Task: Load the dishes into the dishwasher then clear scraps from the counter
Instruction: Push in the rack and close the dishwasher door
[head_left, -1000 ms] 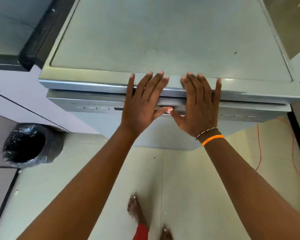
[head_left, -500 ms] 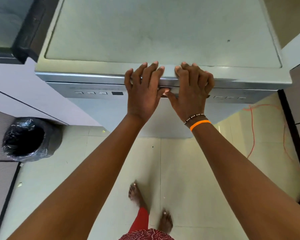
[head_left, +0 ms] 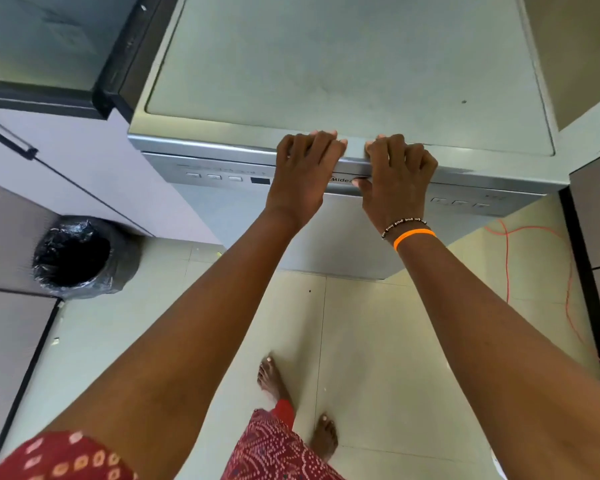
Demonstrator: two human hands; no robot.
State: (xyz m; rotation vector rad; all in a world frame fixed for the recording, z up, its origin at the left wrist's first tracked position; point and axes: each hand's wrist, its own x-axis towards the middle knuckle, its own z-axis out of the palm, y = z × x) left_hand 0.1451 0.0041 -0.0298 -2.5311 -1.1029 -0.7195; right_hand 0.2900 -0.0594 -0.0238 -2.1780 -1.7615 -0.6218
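Note:
A silver dishwasher (head_left: 340, 67) stands in front of me, seen from above, with its door shut. Its control panel (head_left: 222, 176) with buttons and a brand label runs along the front top. My left hand (head_left: 302, 178) and my right hand (head_left: 397, 183) sit side by side at the middle of the top front edge. The fingers of both curl over that edge, and my right thumb lies under it by the label. No dishes are in view.
A bin lined with a black bag (head_left: 75, 258) stands on the floor at the left, beside a white cabinet with a black handle (head_left: 7, 136). An orange cable (head_left: 506, 268) trails over the tiles at the right. My bare feet (head_left: 271, 379) are below.
Both hands lay flat with straight fingers on the dishwasher's front edge a second ago. The fingers have since curled over that edge. The camera view has shifted a little.

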